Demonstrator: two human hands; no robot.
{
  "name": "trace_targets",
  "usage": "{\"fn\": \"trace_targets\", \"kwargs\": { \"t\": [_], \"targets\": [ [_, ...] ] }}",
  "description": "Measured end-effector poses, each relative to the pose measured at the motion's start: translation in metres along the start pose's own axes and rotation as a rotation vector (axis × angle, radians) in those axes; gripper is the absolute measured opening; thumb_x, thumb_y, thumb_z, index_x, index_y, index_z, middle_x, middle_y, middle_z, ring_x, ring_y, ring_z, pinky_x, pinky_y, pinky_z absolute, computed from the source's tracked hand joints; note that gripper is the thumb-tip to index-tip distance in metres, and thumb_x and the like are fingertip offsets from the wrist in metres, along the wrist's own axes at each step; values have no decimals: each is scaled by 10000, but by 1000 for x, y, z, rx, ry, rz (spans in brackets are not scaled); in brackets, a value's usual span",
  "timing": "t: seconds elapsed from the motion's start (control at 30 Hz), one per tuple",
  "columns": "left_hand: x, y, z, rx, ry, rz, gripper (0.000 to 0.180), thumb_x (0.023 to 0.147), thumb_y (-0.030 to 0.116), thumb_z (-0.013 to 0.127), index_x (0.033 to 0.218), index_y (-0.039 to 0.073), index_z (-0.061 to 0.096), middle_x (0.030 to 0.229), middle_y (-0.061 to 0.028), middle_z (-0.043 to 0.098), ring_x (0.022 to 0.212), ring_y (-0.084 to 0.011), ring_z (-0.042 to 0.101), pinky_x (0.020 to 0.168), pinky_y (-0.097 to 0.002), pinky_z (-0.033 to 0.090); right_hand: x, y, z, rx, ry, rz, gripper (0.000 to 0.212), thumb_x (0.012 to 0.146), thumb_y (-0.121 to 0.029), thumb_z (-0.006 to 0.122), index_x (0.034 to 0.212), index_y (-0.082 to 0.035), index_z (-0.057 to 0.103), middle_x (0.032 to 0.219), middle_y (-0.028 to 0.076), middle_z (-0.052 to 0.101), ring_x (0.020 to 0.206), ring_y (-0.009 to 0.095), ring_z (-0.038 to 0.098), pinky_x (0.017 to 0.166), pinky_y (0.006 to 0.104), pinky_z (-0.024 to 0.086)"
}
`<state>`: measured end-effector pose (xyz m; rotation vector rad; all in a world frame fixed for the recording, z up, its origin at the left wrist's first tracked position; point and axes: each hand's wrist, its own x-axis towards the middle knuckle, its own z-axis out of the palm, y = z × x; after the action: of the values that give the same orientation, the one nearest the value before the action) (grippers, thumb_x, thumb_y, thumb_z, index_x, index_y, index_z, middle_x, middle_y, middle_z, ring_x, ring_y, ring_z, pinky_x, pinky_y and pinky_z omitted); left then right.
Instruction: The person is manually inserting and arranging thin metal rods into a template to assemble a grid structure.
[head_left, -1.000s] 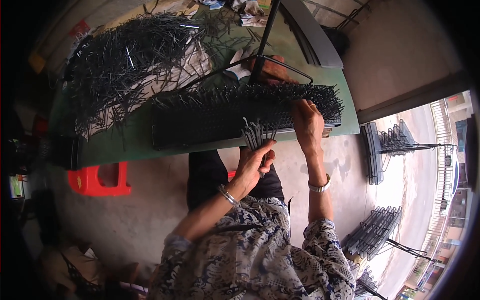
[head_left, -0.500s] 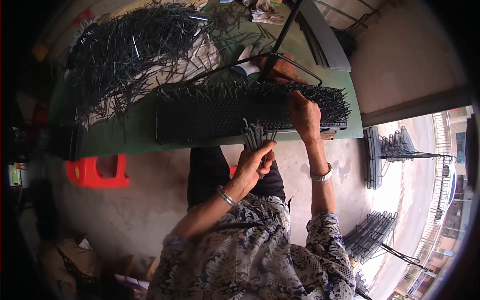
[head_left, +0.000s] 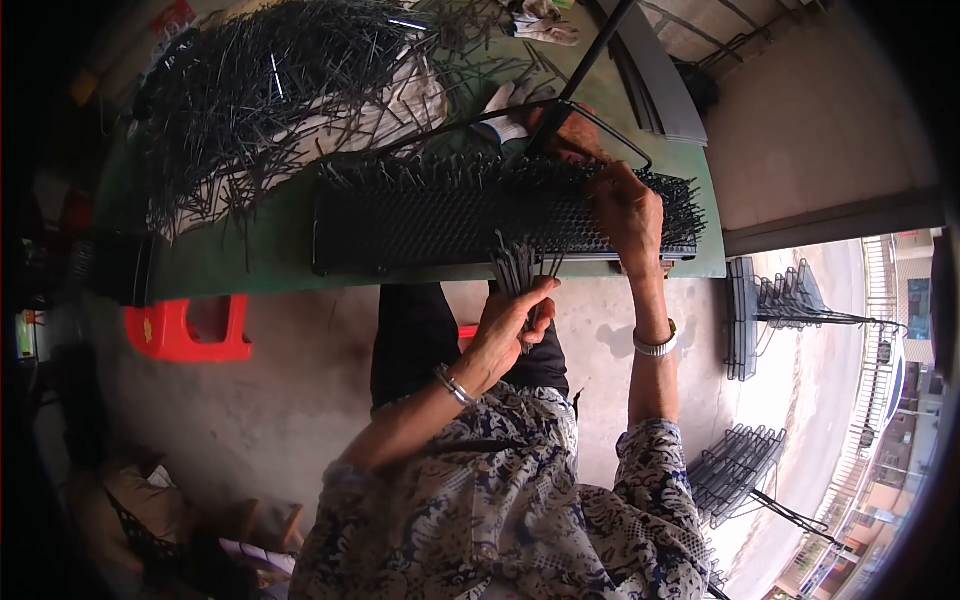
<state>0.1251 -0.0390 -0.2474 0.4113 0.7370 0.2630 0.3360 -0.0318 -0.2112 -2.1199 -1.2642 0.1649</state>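
Observation:
In my left hand [head_left: 507, 325], closed in front of the table edge, is a bundle of thin dark metal rods [head_left: 515, 264] that fans out at its upper end. My right hand [head_left: 634, 218] is closed above the right part of a long black perforated panel [head_left: 420, 228]. Its fingers are pinched and in shadow, and whatever they hold is hidden. Short dark rods [head_left: 682, 205] stand close together in the panel's right end and along its far edge. Bare holes show across its middle and left.
The panel lies on a green table [head_left: 215, 272]. Behind it are a big heap of dark rods [head_left: 260, 90] on pale cloth, a work glove [head_left: 500, 115] and a black bar frame [head_left: 555, 120]. A red plastic stool [head_left: 185, 335] stands at left; grey wire racks [head_left: 742, 470] stand at right.
My right hand has shifted slightly right and nearer the edge over the panel. The left hand keeps its bundle in almost the same place. The whole view has turned a little.

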Motion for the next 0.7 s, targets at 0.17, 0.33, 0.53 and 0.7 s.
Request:
{"fn": "trace_targets", "kwargs": {
  "t": [0.17, 0.33, 0.53, 0.7],
  "targets": [
    [1, -1, -3, -17, 0, 30, 342, 918, 293, 662, 1068, -12, 631, 718, -49, 564, 494, -86, 418, 430, -223, 259, -19, -2, 8, 57, 268, -96, 75, 913, -133, 588, 939, -93, 646, 668, 70, 643, 558, 98, 560, 539, 259, 443],
    [0, 1, 1, 10, 9, 51, 341, 917, 293, 663, 1058, -16, 638, 712, -57, 570, 493, -85, 421, 427, -224, 259, -34, 8, 13, -42, 291, 3, 83, 920, -152, 590, 934, -95, 649, 663, 92, 630, 560, 120, 556, 548, 294, 448],
    [-3, 4, 2, 11, -15, 121, 233, 873, 255, 709, 867, 30, 653, 670, -57, 606, 485, -74, 461, 397, -209, 274, -47, -12, -4, 54, 151, 155, 142, 932, -190, 608, 945, -66, 676, 646, 56, 632, 519, 87, 520, 496, 285, 413],
    [-4, 3, 5, 82, -1, 168, 213, 876, 246, 706, 884, 40, 655, 704, -69, 641, 504, -71, 498, 395, -193, 289, -80, -27, -12, 568, -189, 275, 151, 933, -123, 603, 991, 6, 659, 763, 33, 668, 587, 73, 564, 534, 225, 445]
  ]
}}
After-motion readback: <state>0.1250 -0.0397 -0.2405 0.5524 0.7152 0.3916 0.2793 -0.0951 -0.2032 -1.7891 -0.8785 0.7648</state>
